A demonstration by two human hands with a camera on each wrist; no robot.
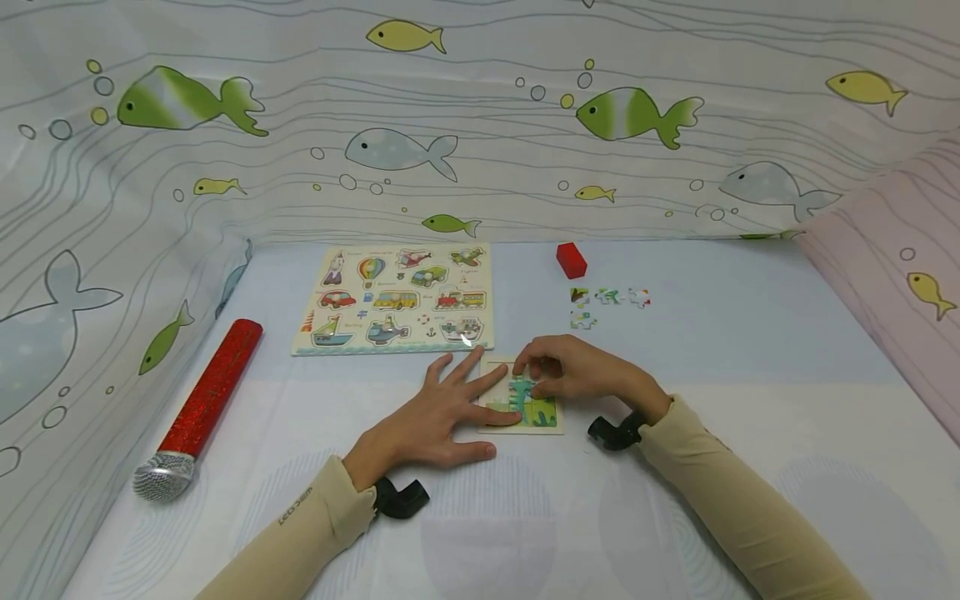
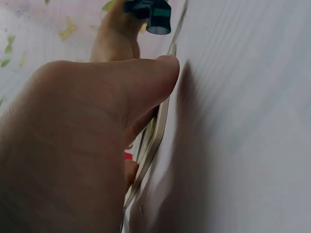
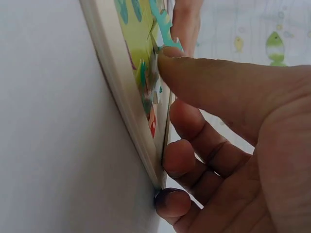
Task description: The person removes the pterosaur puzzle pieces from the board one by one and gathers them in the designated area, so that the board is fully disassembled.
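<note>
A small wooden jigsaw board (image 1: 540, 431) with a pale frame lies in front of me, partly covered by both hands. My left hand (image 1: 435, 417) rests with spread fingers across its left side, thumb off the near edge. Over the upper right of the board, my right hand (image 1: 577, 367) pinches a teal spiky-edged puzzle piece (image 3: 164, 26) with thumb and fingers. In the right wrist view, that piece stands tilted up from the green picture, with the other fingertips curled by the board's edge. The left wrist view shows the thumb (image 2: 150, 80) alongside the board's side.
Several loose jigsaw pieces (image 1: 609, 296) lie beyond the right hand, near a red block (image 1: 572, 261). A larger vehicle peg puzzle (image 1: 384, 277) sits behind the left hand. On the far left lies a red glittery microphone (image 1: 202, 408). Fish-print cloth walls (image 1: 510, 192) enclose the table.
</note>
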